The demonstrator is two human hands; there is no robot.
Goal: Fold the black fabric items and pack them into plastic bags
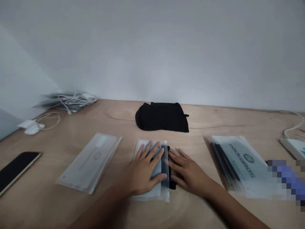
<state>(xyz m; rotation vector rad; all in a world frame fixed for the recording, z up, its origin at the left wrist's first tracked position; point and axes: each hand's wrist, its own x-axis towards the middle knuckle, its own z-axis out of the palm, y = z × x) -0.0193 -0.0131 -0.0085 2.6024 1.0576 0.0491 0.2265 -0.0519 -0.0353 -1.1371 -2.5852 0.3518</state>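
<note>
The bare wooden table runs up to the wall. A folded black cloth lies at the back. Nearer the front are a flat frosted pouch on the left, a middle pouch, and a stack of printed pouches on the right. A dark phone lies at the left edge. Beyond it are a white charger and tangled cables, and a white box sits far right.

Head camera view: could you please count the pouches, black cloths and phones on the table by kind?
Single pouches: 2
Pouch stack: 1 (how many it holds is unclear)
Black cloths: 2
Phone: 1
Total: 6
</note>
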